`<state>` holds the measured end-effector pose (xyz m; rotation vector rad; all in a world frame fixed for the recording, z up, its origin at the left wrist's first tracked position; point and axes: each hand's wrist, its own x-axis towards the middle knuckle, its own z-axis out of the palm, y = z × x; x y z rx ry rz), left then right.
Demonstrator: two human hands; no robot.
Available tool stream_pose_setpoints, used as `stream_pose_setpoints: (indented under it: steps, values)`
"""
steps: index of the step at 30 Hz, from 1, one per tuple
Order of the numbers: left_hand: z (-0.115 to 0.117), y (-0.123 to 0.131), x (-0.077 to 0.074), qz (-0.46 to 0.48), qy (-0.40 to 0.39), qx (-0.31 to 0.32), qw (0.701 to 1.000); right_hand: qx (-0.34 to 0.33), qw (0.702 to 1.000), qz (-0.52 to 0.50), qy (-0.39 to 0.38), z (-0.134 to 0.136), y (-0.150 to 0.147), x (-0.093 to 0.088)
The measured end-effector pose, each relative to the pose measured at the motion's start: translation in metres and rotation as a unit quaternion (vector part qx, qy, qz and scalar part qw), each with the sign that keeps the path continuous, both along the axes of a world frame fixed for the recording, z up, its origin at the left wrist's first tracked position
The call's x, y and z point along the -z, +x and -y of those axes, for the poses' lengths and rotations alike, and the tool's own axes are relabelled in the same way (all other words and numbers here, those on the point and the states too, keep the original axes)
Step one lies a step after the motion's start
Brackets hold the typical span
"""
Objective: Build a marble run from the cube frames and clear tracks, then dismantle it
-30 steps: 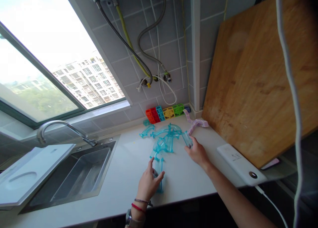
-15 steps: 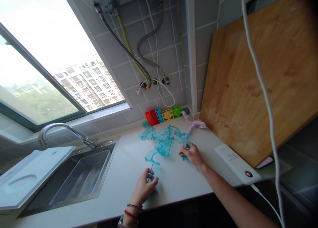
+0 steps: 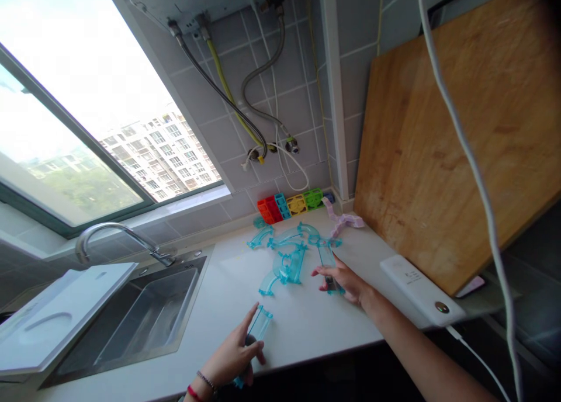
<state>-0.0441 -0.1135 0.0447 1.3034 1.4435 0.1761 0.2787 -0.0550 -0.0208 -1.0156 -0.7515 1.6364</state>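
Observation:
In my left hand point(image 3: 236, 352), near the counter's front edge, is a straight translucent blue toy track piece point(image 3: 262, 322). The index finger is stretched along it, while the thumb and other fingers close around it. My right hand point(image 3: 348, 280) has its fingers around another straight blue track piece point(image 3: 325, 255), resting at or just above the counter; its far end is near a crosswise blue piece. Between the hands lies a cluster of clear blue parts point(image 3: 289, 267). A curved blue track piece point(image 3: 268, 283) points toward my left hand, and more curved track point(image 3: 260, 236) lies behind.
Red point(image 3: 269, 210), yellow point(image 3: 296, 204) and green blocks point(image 3: 313, 198) line the back wall. Pink track point(image 3: 342, 219) lies in the corner. A white power bank point(image 3: 414, 288) with a cable sits right, below a leaning wooden board point(image 3: 451, 139). The sink point(image 3: 144, 314) is left.
My left hand has moved left and toward the counter's front edge with its track piece, away from the curved piece. My right hand has shifted slightly, and its track piece now looks flatter.

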Motion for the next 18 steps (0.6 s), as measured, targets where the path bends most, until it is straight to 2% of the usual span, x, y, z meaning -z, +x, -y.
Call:
stream_pose_setpoints:
  steps: [3, 6, 8, 11, 14, 18]
  values:
    - [0.000, -0.005, 0.004, 0.040, 0.037, -0.051, 0.997, -0.082, 0.996, -0.044, -0.002, 0.007, 0.001, -0.009]
    - [0.000, 0.001, 0.003, 0.138, 0.068, -0.113, 0.982, -0.090, 0.994, -0.060, -0.005, 0.008, 0.001, -0.010]
    - [0.000, 0.014, -0.001, 0.208, 0.080, -0.169, 0.960, -0.080, 0.995, -0.064, -0.017, 0.005, 0.000, -0.007]
    - [-0.006, 0.044, -0.013, 0.289, 0.073, -0.215, 0.930, -0.063, 0.995, -0.065, -0.045, 0.001, -0.003, 0.000]
    - [-0.025, 0.084, -0.018, 0.363, 0.048, -0.196, 0.910, -0.051, 0.995, -0.064, -0.058, -0.003, -0.004, 0.006]
    - [-0.066, 0.136, -0.004, 0.463, 0.032, -0.204, 0.862, -0.042, 0.995, -0.066, -0.060, -0.004, -0.004, 0.007]
